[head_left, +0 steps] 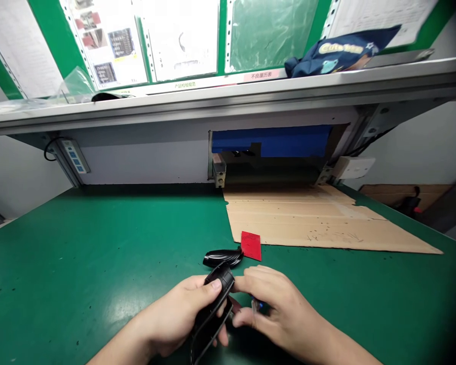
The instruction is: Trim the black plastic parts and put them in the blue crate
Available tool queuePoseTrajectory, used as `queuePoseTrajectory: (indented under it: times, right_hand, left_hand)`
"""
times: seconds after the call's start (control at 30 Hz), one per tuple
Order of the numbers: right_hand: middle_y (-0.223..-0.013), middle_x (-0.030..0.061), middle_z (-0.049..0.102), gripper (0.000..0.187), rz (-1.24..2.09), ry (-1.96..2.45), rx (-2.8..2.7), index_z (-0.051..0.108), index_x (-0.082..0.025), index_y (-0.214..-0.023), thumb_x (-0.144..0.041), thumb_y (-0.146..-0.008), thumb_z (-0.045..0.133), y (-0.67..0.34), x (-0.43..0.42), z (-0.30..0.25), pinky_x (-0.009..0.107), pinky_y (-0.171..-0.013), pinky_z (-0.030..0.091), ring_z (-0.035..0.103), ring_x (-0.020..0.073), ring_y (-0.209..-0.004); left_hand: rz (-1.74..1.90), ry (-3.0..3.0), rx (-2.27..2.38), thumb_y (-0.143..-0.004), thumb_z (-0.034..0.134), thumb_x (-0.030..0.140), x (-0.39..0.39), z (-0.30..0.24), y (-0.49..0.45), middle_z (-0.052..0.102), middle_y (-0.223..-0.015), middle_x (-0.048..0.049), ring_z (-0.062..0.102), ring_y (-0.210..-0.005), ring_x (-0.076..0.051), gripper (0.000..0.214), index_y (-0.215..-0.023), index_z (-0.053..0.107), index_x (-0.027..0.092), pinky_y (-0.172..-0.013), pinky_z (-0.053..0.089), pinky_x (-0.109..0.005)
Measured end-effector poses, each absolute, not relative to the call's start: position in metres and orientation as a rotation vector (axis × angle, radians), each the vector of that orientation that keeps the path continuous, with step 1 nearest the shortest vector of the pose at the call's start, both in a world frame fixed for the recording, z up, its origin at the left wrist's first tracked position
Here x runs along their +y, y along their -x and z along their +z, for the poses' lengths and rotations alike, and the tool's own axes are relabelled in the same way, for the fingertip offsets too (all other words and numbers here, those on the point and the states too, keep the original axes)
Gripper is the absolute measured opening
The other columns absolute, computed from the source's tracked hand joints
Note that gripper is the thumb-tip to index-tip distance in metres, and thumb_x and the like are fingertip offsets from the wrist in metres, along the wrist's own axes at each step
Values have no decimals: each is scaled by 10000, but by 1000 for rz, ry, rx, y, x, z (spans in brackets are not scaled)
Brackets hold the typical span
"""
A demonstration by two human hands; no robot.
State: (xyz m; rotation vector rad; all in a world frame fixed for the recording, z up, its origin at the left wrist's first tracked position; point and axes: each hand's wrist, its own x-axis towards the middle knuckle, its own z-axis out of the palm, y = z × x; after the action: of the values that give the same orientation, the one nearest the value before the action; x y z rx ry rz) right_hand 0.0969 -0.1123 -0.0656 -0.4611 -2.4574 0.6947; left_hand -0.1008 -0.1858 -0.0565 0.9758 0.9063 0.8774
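My left hand (188, 309) is closed around a long, curved black plastic part (213, 309), its thumb pressed on the upper end. The part is tilted, with its lower end running out of the bottom of the view. On its right side, my right hand (275, 299) is curled with the fingertips close to the part's edge. Something small, partly clear and blue (256, 305), shows between the right thumb and fingers, mostly hidden. Just beyond the hands, a glossy black piece (223, 258) lies on the green table, beside a red tag (251, 246).
A flat cardboard sheet (307, 223) covers the back right of the green table (99, 243), reaching an opening with a blue flap (292, 141). Overhead runs a shelf (167, 107) bearing a dark blue bag (338, 53). A power strip (75, 156) is mounted at the left.
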Motion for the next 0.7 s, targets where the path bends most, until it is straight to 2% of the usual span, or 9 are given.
queuePoseTrajectory:
  times: [0.07, 0.13, 0.23, 0.33, 0.43, 0.53, 0.57, 0.63, 0.7]
  right_hand:
    - [-728, -2, 602, 215, 650, 405, -2495, 607, -227, -998, -401, -954, 490, -94, -115, -71, 275, -665, 321, 486, 137, -657]
    - [-701, -3, 591, 207, 608, 391, -2513, 622, -228, -963, -355, -971, 458, -93, -115, -74, 277, -645, 311, 478, 136, -640]
    - [-674, -14, 570, 171, 571, 416, -2483, 625, -225, -912, -335, -953, 501, -96, -112, -71, 268, -628, 317, 451, 129, -617]
    - [-732, -25, 600, 147, 719, 489, -2393, 602, -234, -880, -288, -958, 489, -101, -108, -63, 239, -645, 361, 493, 117, -657]
    - [-760, -26, 599, 218, 787, 641, -2283, 565, -223, -827, -298, -980, 429, -104, -105, -57, 228, -639, 386, 518, 115, -681]
    - [-707, -29, 569, 234, 528, 751, -2408, 549, -218, -782, -391, -936, 514, -106, -104, -57, 264, -619, 360, 491, 142, -657]
    - [-727, -28, 577, 220, 413, 765, -2470, 561, -223, -824, -431, -895, 575, -105, -104, -58, 277, -630, 354, 492, 155, -673]
    - [-814, -15, 598, 317, 211, 790, -2548, 571, -241, -965, -500, -809, 665, -104, -105, -60, 303, -664, 348, 503, 183, -726]
    - [-864, 0, 590, 387, 58, 835, -2569, 566, -249, -1037, -527, -791, 672, -101, -108, -63, 320, -684, 338, 501, 200, -759]
  left_hand:
    - [897, -869, 849, -857, 482, 503, -186, -61, 99, 551, -691, -30, 565, -563, -123, 380, -730, 496, 145, -527, 422, -217]
    - [901, -841, 851, -861, 471, 507, -186, -63, 98, 544, -644, -30, 569, -558, -129, 386, -727, 491, 146, -524, 426, -214]
    - [940, -892, 883, -876, 443, 508, -185, -61, 98, 521, -608, -8, 527, -495, -102, 389, -731, 487, 150, -498, 392, -197]
    - [987, -1052, 946, -894, 428, 491, -184, -57, 99, 544, -693, -19, 453, -467, -66, 380, -749, 498, 147, -450, 328, -183]
    - [984, -1190, 1044, -912, 393, 497, -184, -53, 101, 592, -789, -46, 414, -479, -67, 386, -819, 528, 148, -445, 331, -202]
    - [951, -1290, 1133, -915, 366, 522, -185, -49, 102, 586, -814, -36, 415, -508, -77, 420, -847, 552, 151, -471, 355, -219]
    - [939, -1309, 1154, -915, 357, 531, -186, -48, 102, 570, -803, -27, 416, -523, -80, 435, -846, 557, 151, -477, 356, -219]
    - [920, -1333, 1167, -912, 351, 542, -187, -45, 102, 514, -742, 2, 400, -539, -84, 446, -832, 553, 152, -476, 342, -212]
    - [908, -1342, 1164, -914, 359, 532, -189, -42, 101, 443, -682, 30, 369, -536, -79, 426, -816, 537, 157, -480, 315, -205]
